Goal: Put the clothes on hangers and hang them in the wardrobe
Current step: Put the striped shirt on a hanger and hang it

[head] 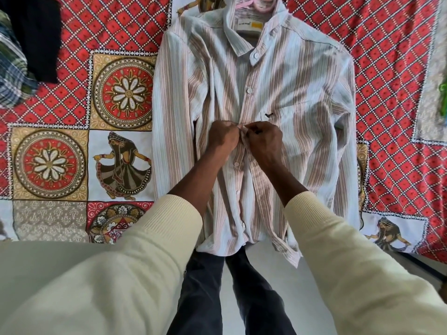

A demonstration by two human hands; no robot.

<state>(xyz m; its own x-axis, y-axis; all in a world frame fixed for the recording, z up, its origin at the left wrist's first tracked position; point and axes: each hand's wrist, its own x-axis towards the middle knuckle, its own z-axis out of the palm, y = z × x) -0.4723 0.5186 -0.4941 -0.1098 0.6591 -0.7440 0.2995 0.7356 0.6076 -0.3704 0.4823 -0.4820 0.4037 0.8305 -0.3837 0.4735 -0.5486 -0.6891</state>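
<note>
Cream sleeves (150, 250) lead up to both hands meeting mid-placket: left hand (223, 136) and right hand (264, 139) each pinch the striped shirt (302, 97), apparently doing up a button. Shirt lies flat on the bedspread (96, 32). Above the grip, pink hanger (244, 3) sits in the collar. Buttons below the grip look undone. Hanging not yet done; more clothes (21, 44) wait far up-left.

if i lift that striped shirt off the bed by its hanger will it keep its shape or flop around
Probably floppy: the striped shirt is thin cloth, creased where both hands pinch its front. The sleeves lie loose, so they would likely dangle. The pink hanger should hold the shoulders; unfastened lower buttons may let the front gape.
</note>
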